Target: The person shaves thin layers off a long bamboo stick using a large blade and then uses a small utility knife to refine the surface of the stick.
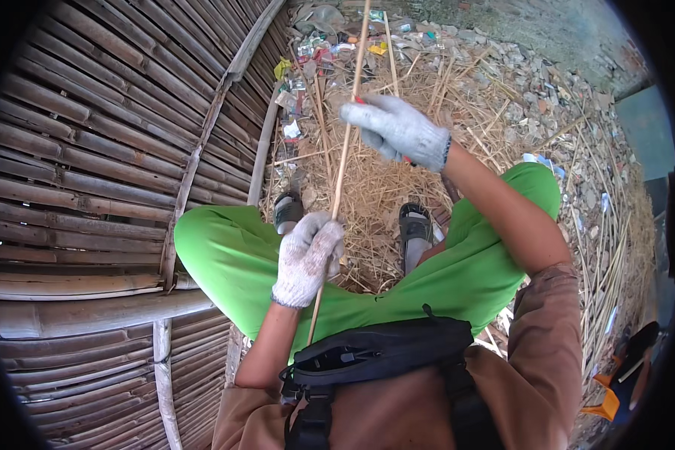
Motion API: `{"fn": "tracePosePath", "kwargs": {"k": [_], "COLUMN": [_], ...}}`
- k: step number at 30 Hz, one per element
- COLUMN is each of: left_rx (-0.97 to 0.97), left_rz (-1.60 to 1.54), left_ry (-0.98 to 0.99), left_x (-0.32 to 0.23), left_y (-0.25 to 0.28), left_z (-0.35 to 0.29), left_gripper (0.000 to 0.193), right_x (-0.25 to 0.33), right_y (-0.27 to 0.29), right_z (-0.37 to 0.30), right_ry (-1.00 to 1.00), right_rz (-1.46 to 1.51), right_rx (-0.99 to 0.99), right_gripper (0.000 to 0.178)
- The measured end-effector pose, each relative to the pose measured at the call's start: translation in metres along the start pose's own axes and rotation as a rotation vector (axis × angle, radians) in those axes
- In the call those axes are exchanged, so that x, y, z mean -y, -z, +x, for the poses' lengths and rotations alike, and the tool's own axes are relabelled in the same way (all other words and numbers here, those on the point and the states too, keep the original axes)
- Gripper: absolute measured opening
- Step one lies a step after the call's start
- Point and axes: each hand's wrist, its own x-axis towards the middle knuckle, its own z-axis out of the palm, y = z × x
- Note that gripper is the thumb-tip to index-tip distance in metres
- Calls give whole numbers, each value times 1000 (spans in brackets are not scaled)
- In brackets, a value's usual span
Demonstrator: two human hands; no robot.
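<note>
Straw-littered ground below; left hand (pixel 307 259) fingers grip a bamboo strip (pixel 343 161), right hand (pixel 396 129) (gloved too) closed around a red-handled tool (pixel 408 160)

I saw an outdoor bamboo-working yard: a slatted bamboo platform (pixel 90 172), straw shavings (pixel 375 180), scattered bamboo strips (pixel 607 247) and rubble (pixel 517 82) underfoot.

bamboo slat platform (pixel 90 150) left, straw-littered rubble ground (pixel 517 97) in daylight.
</note>
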Motion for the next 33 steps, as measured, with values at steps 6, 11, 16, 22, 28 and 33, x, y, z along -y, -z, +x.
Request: {"fn": "tracePosePath", "kwargs": {"k": [6, 11, 16, 22, 28, 33], "left_rx": [100, 114, 109, 156, -22, -5], "left_rz": [-55, 22, 140, 252, -40, -292], "left_ry": [61, 85, 74, 46, 10, 35], "left_x": [-3, 10, 11, 7, 10, 18], "left_y": [-8, -7, -9, 4, 20, 25], "left_z": [-1, -10, -22, -32, -12, 30], "left_gripper": [27, 31, 37, 34, 29, 23], "right_x": [-17, -24, -33, -43, -36, -4], "right_y": [11, 59, 84, 125, 151, 194], "right_z": [5, 13, 20, 25, 1, -47], "right_ry": [-1, 15, 23, 67, 120, 257], "right_rz": [129, 84, 46, 100, 216, 230], "right_rx": [-201, -355, -563, -772, -792, -853], "right_gripper": [42, 44, 47, 49, 47, 39]}}
